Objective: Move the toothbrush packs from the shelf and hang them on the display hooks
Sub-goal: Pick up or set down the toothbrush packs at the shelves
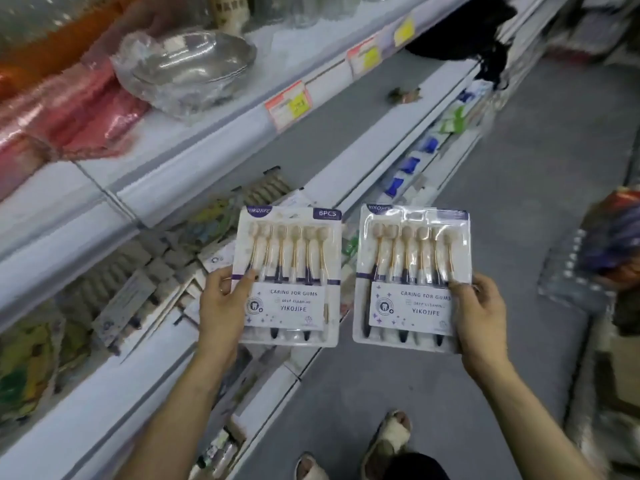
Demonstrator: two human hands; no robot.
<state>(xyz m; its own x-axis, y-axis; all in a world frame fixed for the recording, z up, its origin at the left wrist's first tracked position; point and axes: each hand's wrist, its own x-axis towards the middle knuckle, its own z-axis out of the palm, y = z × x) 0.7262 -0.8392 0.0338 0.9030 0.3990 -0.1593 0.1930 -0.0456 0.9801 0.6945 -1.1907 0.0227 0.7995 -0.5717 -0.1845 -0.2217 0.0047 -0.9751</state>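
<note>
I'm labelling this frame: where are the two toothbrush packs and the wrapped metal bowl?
left toothbrush pack [290, 271], head view, brush handles.
right toothbrush pack [410, 275], head view, brush handles.
metal bowl [187, 69], head view, inner wall.

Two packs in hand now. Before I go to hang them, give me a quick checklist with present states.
1. Left hand grips the left toothbrush pack at its edge, thumb on front: ok.
2. Right hand grips the right toothbrush pack likewise: ok.
3. Packs apart, not overlapping: ok.
4. Packs upright, labels facing the camera: ok.
5. Hang holes at the top edges intact: cannot tell, blurred.
6. Display hooks located: not ok, none in view.
</note>
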